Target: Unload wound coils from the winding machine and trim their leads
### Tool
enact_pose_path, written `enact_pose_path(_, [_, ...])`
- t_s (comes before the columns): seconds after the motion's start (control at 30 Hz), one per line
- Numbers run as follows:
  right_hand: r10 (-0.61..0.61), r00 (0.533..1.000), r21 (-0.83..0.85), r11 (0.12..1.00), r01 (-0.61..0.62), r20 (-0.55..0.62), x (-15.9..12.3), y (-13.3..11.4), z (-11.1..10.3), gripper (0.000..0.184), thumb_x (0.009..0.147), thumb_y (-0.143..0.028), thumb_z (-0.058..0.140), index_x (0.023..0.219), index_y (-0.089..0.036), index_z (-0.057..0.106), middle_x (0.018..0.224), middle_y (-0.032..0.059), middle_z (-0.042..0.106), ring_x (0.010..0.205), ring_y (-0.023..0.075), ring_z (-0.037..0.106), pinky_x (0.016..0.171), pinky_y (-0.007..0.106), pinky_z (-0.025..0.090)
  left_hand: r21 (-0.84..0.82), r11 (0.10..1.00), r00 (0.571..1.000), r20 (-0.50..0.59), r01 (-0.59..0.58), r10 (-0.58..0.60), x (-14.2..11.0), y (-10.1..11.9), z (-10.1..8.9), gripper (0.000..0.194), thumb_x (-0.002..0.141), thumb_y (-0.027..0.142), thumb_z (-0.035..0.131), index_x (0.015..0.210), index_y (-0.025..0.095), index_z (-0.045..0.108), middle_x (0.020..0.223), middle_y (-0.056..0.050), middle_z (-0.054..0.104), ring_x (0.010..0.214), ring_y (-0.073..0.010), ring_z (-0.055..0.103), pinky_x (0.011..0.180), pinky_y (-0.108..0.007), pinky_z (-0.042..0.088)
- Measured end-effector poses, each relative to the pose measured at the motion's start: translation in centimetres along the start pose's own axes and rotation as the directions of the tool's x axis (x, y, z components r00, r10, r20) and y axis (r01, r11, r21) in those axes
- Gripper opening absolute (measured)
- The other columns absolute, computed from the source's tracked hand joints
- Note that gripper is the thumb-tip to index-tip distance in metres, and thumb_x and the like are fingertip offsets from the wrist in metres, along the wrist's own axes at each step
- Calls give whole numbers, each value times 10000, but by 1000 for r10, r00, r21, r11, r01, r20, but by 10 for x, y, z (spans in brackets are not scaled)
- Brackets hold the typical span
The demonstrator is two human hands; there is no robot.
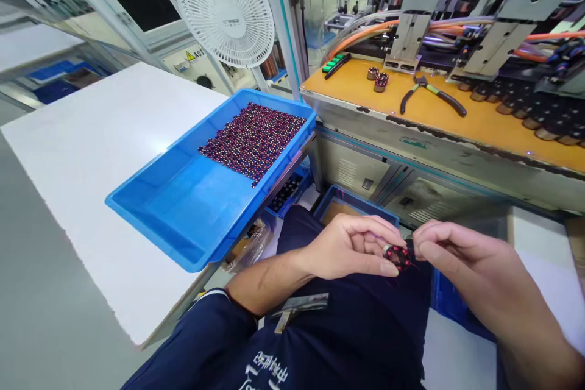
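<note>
Held above the dark-blue-clothed lap: small round red-and-black wound ring, pinched between thumb and fingers of left hand; right hand just beside it, fingers curled closed, grip unclear.

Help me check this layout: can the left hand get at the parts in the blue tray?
Probably yes: nothing covers the parts in the open tray, though the left hand holds a small ring.

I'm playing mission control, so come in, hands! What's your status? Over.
Left hand holding small red-and-black ring. Right hand pinched close beside it. Pliers away from both, on orange bench.
</note>
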State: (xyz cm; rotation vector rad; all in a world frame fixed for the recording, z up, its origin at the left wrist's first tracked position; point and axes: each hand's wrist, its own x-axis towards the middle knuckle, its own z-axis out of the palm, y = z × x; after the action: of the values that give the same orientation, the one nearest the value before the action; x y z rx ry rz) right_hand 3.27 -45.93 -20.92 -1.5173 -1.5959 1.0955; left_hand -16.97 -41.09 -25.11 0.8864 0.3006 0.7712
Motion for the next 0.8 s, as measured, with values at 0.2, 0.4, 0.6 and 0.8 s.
enact_pose_path(0.2, [66, 988, -116, 992, -49, 143, -1, -15, -3, 283, 892, -498, 607, 785, -245, 676, 689, -35, 627, 605, 104, 543, 514, 165, 438, 6, 1000, 1000, 4, -4, 4, 1, 0, 2, 316, 632, 16, 827, 916, 146, 777, 992, -34, 651, 783, -84, 688, 767, -216, 594])
enact_pose_path(0.4, [-66, 990, -171, 981, 87, 126, 1, -20, -2, 244, 896, -385, 583, 705, -249, 650, 636, -59, 604, 547, 79, 529, 500, 134, 434, -38, 998, 999, 26, 49, -48, 1, 0, 1, 377, 582, 29, 862, 928, 154, 782, 982, -29, 644, 737, -88, 676, 746, -245, 597])
enact_pose_path(0.6, [-81, 991, -171, 980, 98, 104, -6, -15, -1, 273, 936, -417, 563, 735, -246, 636, 649, -53, 596, 582, 86, 536, 515, 144, 436, 14, 1000, 999, 54, -10, 9, 4, -2, -3, 390, 564, 97, 895, 932, 177, 793, 1007, -46, 634, 722, -91, 661, 720, -241, 586])
enact_pose_path(0.8, [-83, 989, -117, 988, 98, 126, -9, -10, -1, 295, 967, -425, 542, 753, -234, 609, 749, -40, 624, 668, 94, 551, 574, 151, 452, 58, 996, 996, 47, -73, 71, 6, -1, -3, 418, 543, 159, 919, 941, 197, 798, 987, -42, 621, 731, -91, 638, 750, -248, 572])
